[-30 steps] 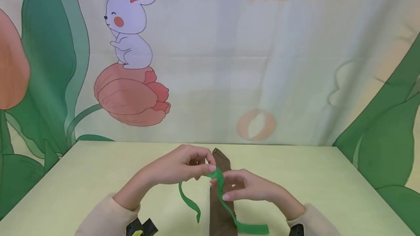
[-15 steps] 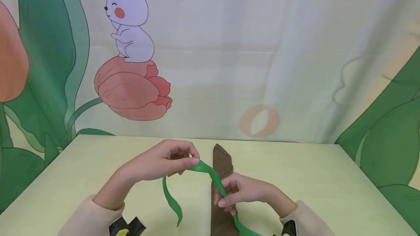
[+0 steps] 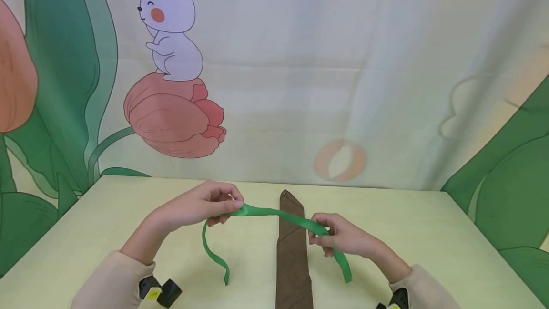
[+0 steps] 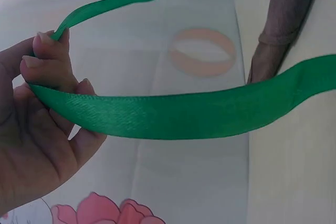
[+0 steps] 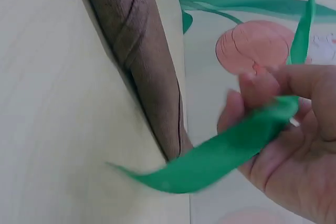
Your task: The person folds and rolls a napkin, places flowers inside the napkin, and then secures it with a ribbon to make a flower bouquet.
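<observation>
A green satin ribbon [image 3: 266,211] stretches between my two hands above the table. My left hand [image 3: 206,206] pinches it between thumb and fingers, and a loose tail hangs below that hand. In the left wrist view the ribbon [image 4: 173,116] passes through the fingertips and sweeps across the picture. My right hand [image 3: 343,235] pinches the ribbon near its other end, whose short tail droops beneath. A rolled brown cloth [image 3: 293,252] lies lengthwise on the table under the taut stretch. In the right wrist view the same brown cloth [image 5: 149,72] shows overlapping folds.
The pale yellow table [image 3: 407,232] spreads out on both sides of the cloth. Behind its far edge hangs a printed curtain [image 3: 274,85] with a rabbit and tulips. Small black devices [image 3: 160,292] sit at the sleeve cuffs.
My hands have moved apart, the left to the left and the right to the right along the ribbon. The ribbon between them has gone from slack to nearly straight.
</observation>
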A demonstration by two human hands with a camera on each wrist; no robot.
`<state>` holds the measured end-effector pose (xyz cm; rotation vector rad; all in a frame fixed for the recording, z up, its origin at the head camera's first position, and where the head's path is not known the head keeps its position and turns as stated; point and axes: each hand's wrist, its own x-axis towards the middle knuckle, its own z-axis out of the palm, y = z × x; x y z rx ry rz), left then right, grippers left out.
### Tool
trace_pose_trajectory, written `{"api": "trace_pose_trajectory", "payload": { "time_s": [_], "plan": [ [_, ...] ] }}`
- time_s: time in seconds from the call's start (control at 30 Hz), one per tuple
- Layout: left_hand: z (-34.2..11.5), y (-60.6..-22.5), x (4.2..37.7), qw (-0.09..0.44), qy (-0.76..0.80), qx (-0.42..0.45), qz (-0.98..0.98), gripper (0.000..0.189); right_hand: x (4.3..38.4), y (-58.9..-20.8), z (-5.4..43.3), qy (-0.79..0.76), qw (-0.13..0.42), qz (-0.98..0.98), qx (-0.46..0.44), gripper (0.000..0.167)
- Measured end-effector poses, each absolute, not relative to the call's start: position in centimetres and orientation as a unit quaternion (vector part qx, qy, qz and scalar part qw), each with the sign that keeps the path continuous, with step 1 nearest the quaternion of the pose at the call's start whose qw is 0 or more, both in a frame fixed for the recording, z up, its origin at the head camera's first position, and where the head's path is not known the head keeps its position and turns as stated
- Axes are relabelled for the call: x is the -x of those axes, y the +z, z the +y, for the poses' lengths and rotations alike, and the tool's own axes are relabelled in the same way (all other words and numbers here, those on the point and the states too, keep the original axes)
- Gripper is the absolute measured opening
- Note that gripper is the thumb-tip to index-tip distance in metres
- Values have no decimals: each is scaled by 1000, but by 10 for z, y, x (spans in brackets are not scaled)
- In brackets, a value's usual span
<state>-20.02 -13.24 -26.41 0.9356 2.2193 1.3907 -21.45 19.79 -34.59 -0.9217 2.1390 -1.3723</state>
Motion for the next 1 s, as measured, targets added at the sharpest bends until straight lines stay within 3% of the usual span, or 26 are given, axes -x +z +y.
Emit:
{"api": "trace_pose_trajectory", "payload": {
  "time_s": [0.13,0.27,0.33,0.57,1.0],
  "plan": [
    [-139,-272,215,190,482,-311,797,20,226,-344,209,-485,208,799,287,19],
    [-143,-283,231,197,474,-287,809,21,239,-345,223,-520,272,776,230,54],
    [-145,-289,238,201,472,-275,813,22,244,-347,228,-538,286,768,199,62],
    [-149,-309,260,215,457,-246,827,22,258,-357,238,-550,265,777,155,25],
    [-169,-333,290,167,389,-166,891,24,290,-363,253,-471,166,852,155,31]
  ]
}}
